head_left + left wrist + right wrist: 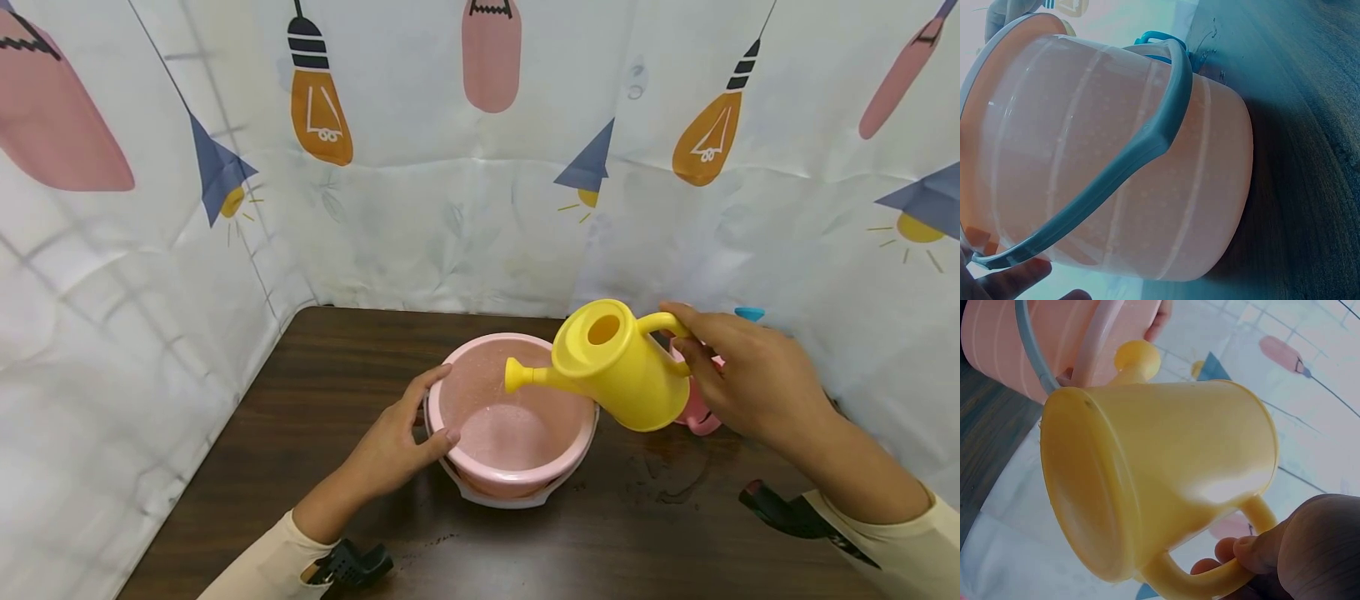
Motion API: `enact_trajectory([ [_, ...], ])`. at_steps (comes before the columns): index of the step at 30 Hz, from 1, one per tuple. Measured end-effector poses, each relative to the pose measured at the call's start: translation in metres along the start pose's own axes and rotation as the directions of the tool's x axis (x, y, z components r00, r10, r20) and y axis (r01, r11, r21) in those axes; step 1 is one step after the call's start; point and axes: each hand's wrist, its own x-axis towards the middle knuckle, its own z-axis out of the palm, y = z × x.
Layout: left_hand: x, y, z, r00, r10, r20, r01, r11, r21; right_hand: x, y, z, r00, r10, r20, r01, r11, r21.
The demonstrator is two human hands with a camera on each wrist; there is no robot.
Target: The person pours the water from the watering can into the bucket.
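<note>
**Yellow can tipped over pink bucket, one hand on each**

The head view alone takes in both hands: the right hand (750, 379) curls its fingers round the handle of a yellow watering can (611, 367) and holds it tilted, spout over a pink bucket (513, 417) on the dark table (337, 367). The left hand (397, 442) clasps the bucket's near rim, thumb hooked over the edge. Water shows in the bucket's bottom there.

The left wrist view adds the bucket's outer wall (1147, 175) and its grey bail handle (1135, 150) lying down against the side, with fingertips (1016, 278) at the lower edge. The right wrist view shows the can's flat underside (1085, 487).

Counted: one can, one bucket, two hands. A second pink thing (697, 412) with a blue tip sits behind the can, mostly hidden.
</note>
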Motion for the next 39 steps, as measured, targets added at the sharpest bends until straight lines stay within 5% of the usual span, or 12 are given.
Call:
enact_trajectory([
  [39, 0.0017, 0.0005, 0.0003, 1.000, 0.012, 0.001, -0.012, 1.000, -0.011, -0.0001, -0.0011, -0.0017, 1.000, -0.023, -0.016, 0.023, 1.000, -0.006],
])
